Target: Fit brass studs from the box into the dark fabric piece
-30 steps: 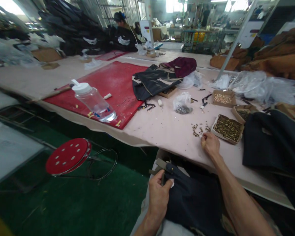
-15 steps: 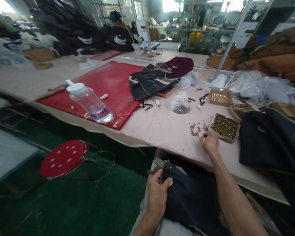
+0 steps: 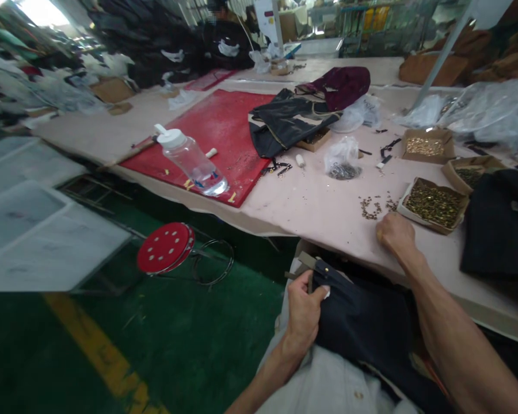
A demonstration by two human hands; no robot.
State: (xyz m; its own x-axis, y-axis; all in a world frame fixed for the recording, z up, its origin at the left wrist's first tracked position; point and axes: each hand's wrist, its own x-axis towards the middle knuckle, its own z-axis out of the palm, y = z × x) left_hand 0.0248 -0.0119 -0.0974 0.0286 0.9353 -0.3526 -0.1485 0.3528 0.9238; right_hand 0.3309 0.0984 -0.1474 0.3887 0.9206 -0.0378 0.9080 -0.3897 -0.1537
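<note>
My left hand [image 3: 304, 310] is closed on the upper edge of a dark navy cloth piece [image 3: 362, 313] lying across my lap. An olive strap [image 3: 307, 260] sticks out above the fingers, and a small brass-coloured stud [image 3: 326, 269] sits on the cloth near it. Something white covers the tip of my left thumb. My right hand [image 3: 396, 234] is curled into a fist at the front edge of the table, just short of some scattered small metal fittings [image 3: 370, 208]. Its fingertips are hidden. Close by on its right stands an open cardboard box of brass-coloured fittings [image 3: 435, 204].
Further boxes of fittings [image 3: 427, 146], a plastic bag of metal parts [image 3: 344, 164] and dark cloth [image 3: 501, 230] lie on the table [image 3: 302, 213]. A water bottle [image 3: 194, 164] rests on a red sheet [image 3: 216, 123]. A red stool [image 3: 166, 247] stands left. Another person [image 3: 227, 40] is at the back.
The view has swung left and down, so everything appears further right and higher. My right hand has drawn back slightly from the scattered fittings. The left keeps its hold on the cloth.
</note>
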